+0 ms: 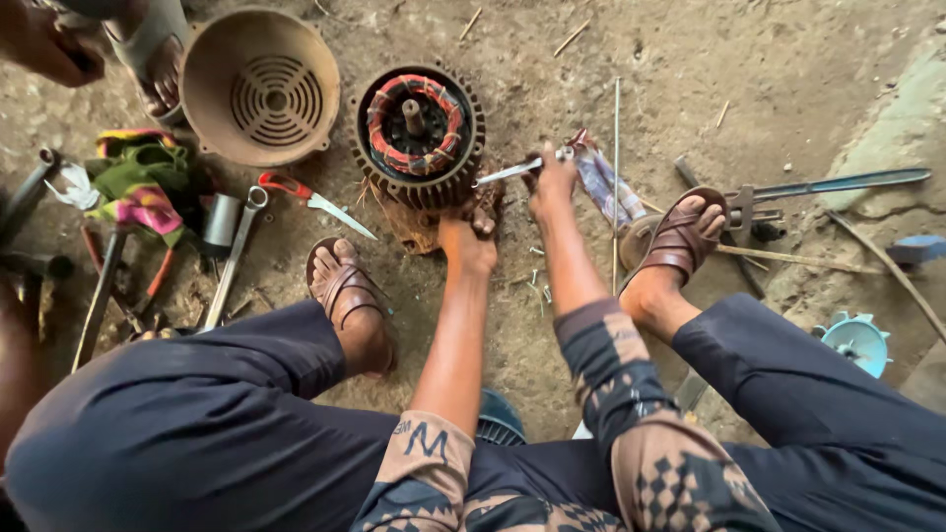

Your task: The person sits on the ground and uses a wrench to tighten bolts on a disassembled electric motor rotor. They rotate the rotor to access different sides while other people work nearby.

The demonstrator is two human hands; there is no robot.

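An open electric motor body [419,133] stands on the dirt floor between my feet, its copper windings bound in red and its finned rusty casing facing up. My left hand [470,236] grips the motor's rusty base on the near side. My right hand [550,177] holds a thin metal tool [512,171] like a screwdriver, its tip pointing left against the casing's right side.
A round vented fan cover [261,84] lies upside down at the left of the motor. Scissors [313,200], spanners [236,251], rags [138,182] and a pipe wrench [818,187] lie around. Another person's foot [163,69] stands top left. A blue fan [855,340] sits right.
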